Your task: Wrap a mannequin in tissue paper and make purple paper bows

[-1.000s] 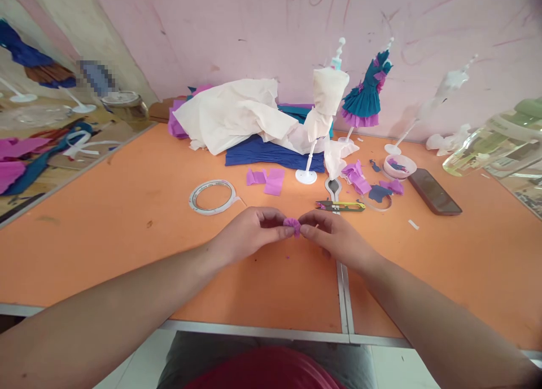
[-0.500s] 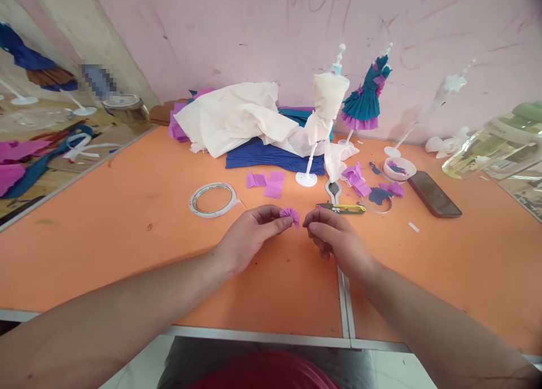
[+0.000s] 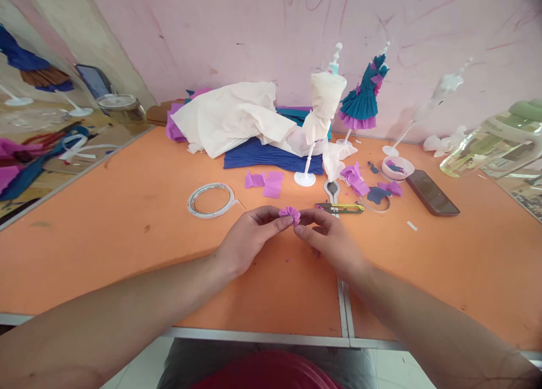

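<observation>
A small fan of pleated purple crepe paper [image 3: 288,213] is pinched between the thumb and forefinger of my left hand [image 3: 254,234], above the orange table. My right hand [image 3: 330,236] closes its thumb and fingertips on the fan's right-hand edge. Just beyond my right hand lie yellow-handled thread snips [image 3: 341,208]. A roll of white tape [image 3: 210,201] rests flat to the left of my left hand, with a loose end on its right side. Flat purple paper pieces [image 3: 273,184] lie farther back, between the tape and the snips.
A small mannequin wrapped in white [image 3: 324,101] stands behind the snips, near a teal and purple doll dress [image 3: 364,104]. Crumpled white paper [image 3: 237,115] covers folded blue paper [image 3: 266,156]. At right are a pink bowl [image 3: 398,169], a phone [image 3: 432,192] and a clear bottle [image 3: 495,143].
My right hand has moved left and now meets the purple paper's right edge, where a gap was before. The left hand keeps its pinch, and the pleats look more fanned out.
</observation>
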